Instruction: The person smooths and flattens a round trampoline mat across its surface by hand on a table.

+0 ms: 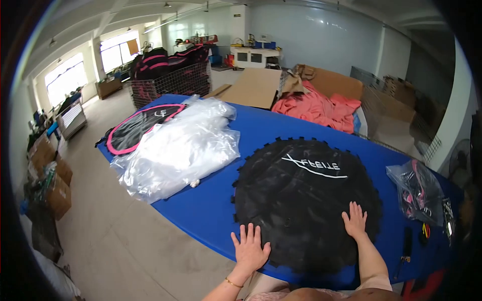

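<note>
A round black trampoline mat (301, 200) with small tabs around its edge lies flat on the blue table (201, 210). White lettering and a curved white line mark its far half. My left hand (250, 247) rests at the mat's near left edge, fingers spread. On the mat's right side lies my right hand (355, 219), palm down with the fingers stretched out. Neither hand grips anything.
Clear plastic bags (175, 145) are heaped at the table's left, partly over a black round piece with a pink rim (123, 148). At right lie a bagged black-and-pink item (415, 193) and small tools (426, 232). Beyond stand a wire cage (170, 90) and coral fabric (321, 108).
</note>
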The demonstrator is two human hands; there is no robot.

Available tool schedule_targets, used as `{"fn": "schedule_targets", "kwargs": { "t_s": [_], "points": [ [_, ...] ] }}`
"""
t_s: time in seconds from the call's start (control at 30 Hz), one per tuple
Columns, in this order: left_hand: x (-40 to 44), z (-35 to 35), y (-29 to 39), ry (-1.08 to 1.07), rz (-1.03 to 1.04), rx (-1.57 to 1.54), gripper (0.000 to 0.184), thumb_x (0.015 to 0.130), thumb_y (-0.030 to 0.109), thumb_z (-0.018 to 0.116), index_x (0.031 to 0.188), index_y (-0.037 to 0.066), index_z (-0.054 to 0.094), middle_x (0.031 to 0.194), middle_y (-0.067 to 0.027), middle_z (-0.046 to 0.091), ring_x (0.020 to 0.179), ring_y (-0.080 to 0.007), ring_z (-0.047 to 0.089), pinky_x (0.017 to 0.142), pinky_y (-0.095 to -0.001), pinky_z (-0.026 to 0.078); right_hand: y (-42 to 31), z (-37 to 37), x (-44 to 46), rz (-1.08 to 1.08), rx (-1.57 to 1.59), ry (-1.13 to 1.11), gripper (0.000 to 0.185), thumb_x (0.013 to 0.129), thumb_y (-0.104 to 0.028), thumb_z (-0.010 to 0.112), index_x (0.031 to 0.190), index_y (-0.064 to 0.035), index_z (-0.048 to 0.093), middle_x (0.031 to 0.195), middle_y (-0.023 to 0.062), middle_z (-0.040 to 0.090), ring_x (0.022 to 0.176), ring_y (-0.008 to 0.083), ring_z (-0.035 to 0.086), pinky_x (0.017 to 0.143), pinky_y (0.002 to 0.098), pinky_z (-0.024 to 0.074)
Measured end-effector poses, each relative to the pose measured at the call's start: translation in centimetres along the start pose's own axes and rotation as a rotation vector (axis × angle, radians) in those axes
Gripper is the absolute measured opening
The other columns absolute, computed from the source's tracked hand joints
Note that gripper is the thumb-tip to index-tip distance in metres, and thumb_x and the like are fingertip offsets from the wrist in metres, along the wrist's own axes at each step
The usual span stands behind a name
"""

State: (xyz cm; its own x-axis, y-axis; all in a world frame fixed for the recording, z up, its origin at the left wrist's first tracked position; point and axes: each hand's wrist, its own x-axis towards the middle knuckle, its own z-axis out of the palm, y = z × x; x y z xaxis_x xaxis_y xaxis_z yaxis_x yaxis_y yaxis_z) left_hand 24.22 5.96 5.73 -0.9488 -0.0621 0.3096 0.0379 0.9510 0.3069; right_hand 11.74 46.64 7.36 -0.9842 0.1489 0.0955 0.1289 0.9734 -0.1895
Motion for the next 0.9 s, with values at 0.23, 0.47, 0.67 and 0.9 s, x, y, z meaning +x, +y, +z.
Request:
{"fn": "schedule_targets", "kwargs": {
  "t_s": [0.23, 0.47, 0.67, 0.9],
  "points": [
    [0.0, -0.5, 0.2, -0.031, 0.000, 0.011, 0.073, 0.090, 0.046, 0.060, 0.150, 0.006, 0.050, 0.160, -0.0194, 0.042, 0.152, -0.0428, 0.029, 0.121, -0.0701, 0.013, 3.6, 0.2, 5.6, 0.042, 0.005, 0.024, 0.077, 0.104, -0.056, 0.045, 0.164, -0.0106, 0.028, 0.170, 0.0115, 0.028, 0.158, 0.0294, 0.023, 0.128, 0.0547, 0.0098],
    [0.1, -0.7, 1.0, -0.099, 0.013, 0.059, 0.073, 0.090, 0.047, 0.059, 0.152, 0.009, 0.048, 0.161, -0.0185, 0.040, 0.153, -0.0423, 0.028, 0.120, -0.0726, 0.010, 4.2, 0.0, 8.0, -0.025, 0.053, 0.042, 0.077, 0.103, -0.056, 0.046, 0.162, -0.0090, 0.032, 0.168, 0.0120, 0.031, 0.157, 0.0298, 0.025, 0.128, 0.0532, 0.0109],
    [0.2, -0.2, 0.9, -0.084, -0.004, 0.073, 0.073, 0.090, 0.047, 0.060, 0.151, 0.009, 0.049, 0.162, -0.0179, 0.039, 0.152, -0.0421, 0.028, 0.120, -0.0724, 0.010, 4.1, 0.2, 8.6, -0.026, 0.074, 0.042, 0.077, 0.103, -0.058, 0.044, 0.161, -0.0090, 0.033, 0.169, 0.0112, 0.031, 0.157, 0.0290, 0.023, 0.128, 0.0533, 0.0102],
    [0.2, -0.1, 1.0, -0.030, -0.011, 0.038, 0.072, 0.088, 0.048, 0.062, 0.149, 0.011, 0.052, 0.159, -0.0159, 0.044, 0.151, -0.0404, 0.031, 0.120, -0.0721, 0.012, 4.3, 0.4, 8.7, -0.031, 0.095, 0.053, 0.078, 0.102, -0.059, 0.045, 0.162, -0.0100, 0.034, 0.169, 0.0095, 0.031, 0.157, 0.0275, 0.023, 0.129, 0.0533, 0.0088]
  ]
}}
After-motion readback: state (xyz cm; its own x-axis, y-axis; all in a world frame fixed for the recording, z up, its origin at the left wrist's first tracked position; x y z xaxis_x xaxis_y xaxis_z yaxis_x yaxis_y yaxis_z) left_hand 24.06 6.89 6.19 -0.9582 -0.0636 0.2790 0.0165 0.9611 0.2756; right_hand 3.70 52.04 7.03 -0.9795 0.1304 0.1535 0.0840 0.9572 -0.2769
